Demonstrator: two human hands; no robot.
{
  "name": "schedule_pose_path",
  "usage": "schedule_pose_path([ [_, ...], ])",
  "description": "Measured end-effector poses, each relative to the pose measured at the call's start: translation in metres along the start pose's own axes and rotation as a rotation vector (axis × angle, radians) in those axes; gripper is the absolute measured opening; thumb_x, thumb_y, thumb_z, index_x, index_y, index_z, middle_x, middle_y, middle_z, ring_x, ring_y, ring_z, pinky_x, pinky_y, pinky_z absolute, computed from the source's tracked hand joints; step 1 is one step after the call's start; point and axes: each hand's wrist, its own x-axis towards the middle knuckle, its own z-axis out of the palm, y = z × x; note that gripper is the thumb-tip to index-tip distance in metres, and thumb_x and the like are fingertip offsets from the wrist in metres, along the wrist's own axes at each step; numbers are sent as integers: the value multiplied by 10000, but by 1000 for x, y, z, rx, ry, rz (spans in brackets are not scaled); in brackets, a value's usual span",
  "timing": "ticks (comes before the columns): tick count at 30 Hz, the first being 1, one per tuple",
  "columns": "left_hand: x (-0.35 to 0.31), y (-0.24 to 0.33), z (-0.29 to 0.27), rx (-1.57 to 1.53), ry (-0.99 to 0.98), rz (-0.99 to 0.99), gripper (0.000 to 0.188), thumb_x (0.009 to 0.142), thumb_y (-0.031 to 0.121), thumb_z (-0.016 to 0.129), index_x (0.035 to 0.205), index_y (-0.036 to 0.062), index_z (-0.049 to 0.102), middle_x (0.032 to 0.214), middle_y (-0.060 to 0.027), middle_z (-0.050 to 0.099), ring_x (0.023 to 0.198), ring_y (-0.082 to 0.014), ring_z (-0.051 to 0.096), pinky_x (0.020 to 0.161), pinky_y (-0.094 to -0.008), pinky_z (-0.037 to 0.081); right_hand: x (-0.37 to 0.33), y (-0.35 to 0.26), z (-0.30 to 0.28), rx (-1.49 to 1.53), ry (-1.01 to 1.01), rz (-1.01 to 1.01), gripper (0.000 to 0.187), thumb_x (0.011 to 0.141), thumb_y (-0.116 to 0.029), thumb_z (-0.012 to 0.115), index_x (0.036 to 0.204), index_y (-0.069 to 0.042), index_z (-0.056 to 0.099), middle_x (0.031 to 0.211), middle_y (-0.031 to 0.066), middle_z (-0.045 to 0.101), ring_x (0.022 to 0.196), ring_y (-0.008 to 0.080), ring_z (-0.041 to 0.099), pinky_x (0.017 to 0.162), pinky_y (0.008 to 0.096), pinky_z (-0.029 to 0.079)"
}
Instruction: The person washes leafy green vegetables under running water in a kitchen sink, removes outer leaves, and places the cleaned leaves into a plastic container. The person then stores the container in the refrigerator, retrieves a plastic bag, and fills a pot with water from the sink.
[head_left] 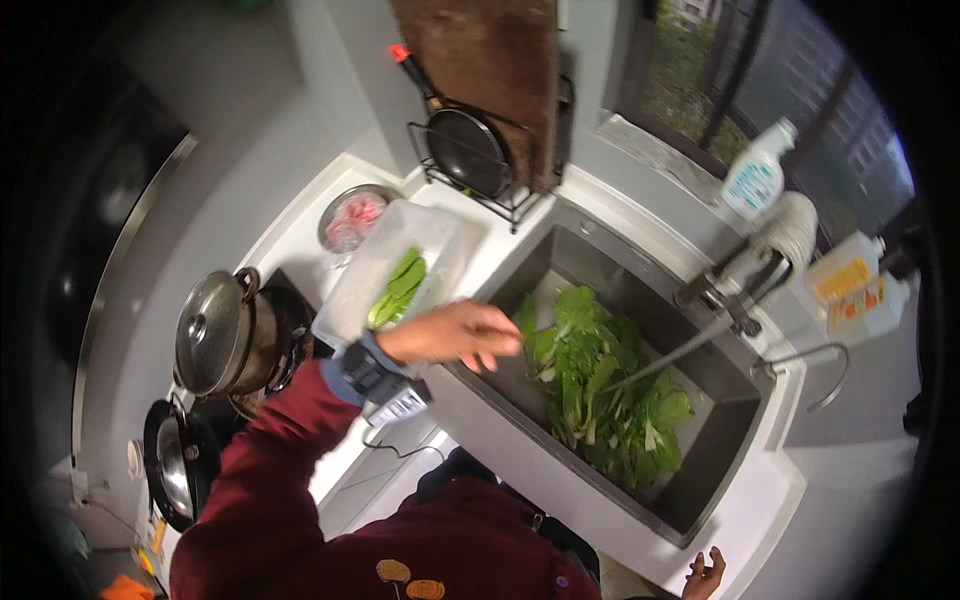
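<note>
My left hand [455, 335] reaches over the near left edge of the sink, its fingers stretched forward and somewhat bent, holding nothing. Beneath and behind it is a white plastic tub [372, 250] with a small bunch of leafy greens [402, 285] inside. A large heap of leafy greens [590, 380] lies in the grey sink [520, 410], to the right of my left hand. My right hand [704, 577] is low at the right, beside the counter's front edge, fingers loosely curled and apart with nothing in them.
A faucet [740, 285] stands at the sink's right; a grey streak, spout or water, slants toward the greens. Bottles [762, 172] line the window side. A lidded pot [215, 330] and a pan [172, 465] are at left. A bowl [353, 215] holds something pink. A frying pan [468, 150] leans in a rack.
</note>
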Motion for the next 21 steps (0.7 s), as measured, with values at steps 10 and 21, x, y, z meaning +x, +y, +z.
schedule_pose_path([
  [10,-46,-75,-148,533,328,-459,467,750,417,666,799,-46,631,715,-147,606,629,-229,587,575,-353,487,73,-87,56,91,-301,-103,357,851,44,524,1203,-1,496,993,103,566,858,183,551,674,285,472],
  [21,26,-186,-140,1041,-35,-497,376,627,364,724,770,19,683,797,-187,643,731,-330,629,654,-436,497,67,-101,60,233,-364,32,381,874,9,480,1251,-48,472,1030,126,563,861,217,552,672,307,468],
])
